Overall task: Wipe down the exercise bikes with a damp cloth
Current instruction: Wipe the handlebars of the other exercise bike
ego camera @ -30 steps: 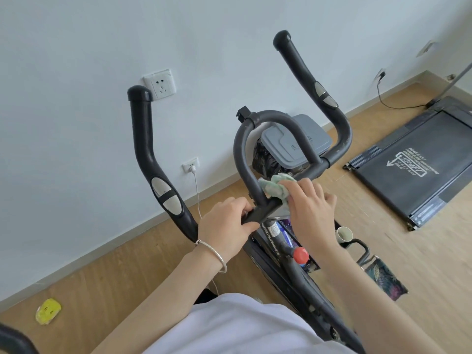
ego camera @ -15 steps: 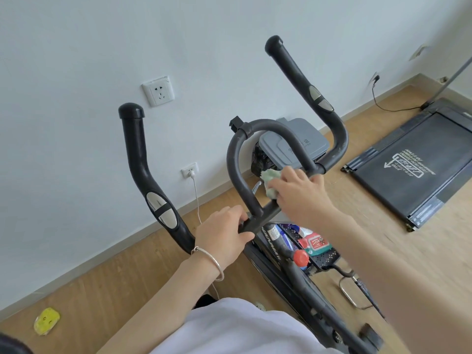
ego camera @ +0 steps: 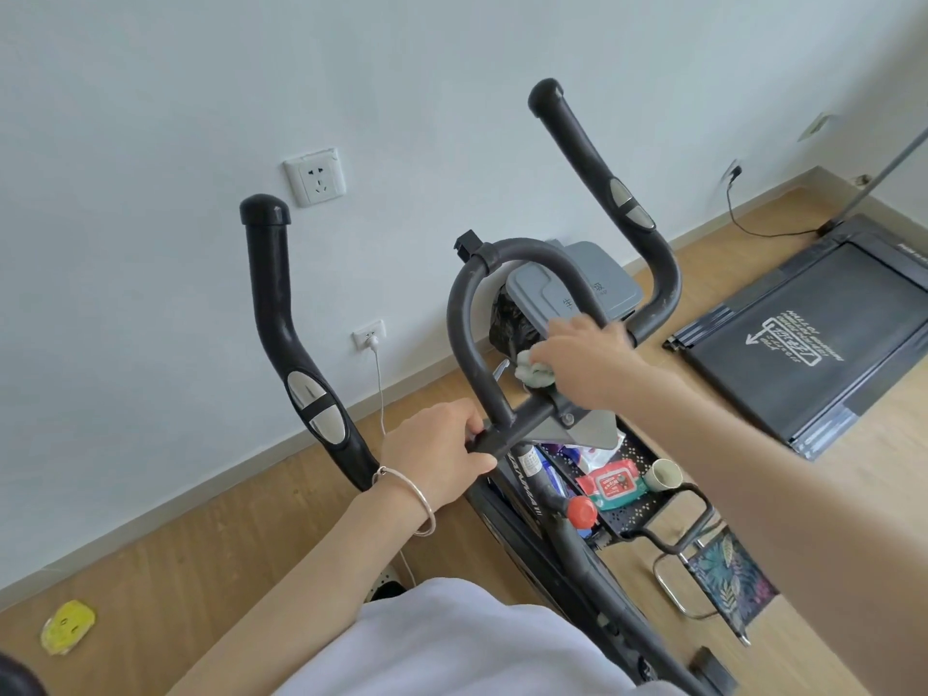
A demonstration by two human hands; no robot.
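Handlebar loop (ego camera: 462,313): our left hand (ego camera: 442,449) grips the crossbar (ego camera: 507,434), our right hand (ego camera: 582,359) pinches the cloth (ego camera: 535,374) against it; we should wrap and follow its curve.

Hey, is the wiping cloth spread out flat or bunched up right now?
Bunched up. The pale green cloth shows as a crumpled wad poking out from under the right hand, none of it spread flat.

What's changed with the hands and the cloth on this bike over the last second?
The right hand, holding the pale green cloth, slid from the black crossbar up the right side of the black looped handlebar. The left hand kept gripping that crossbar, and nothing was let go.
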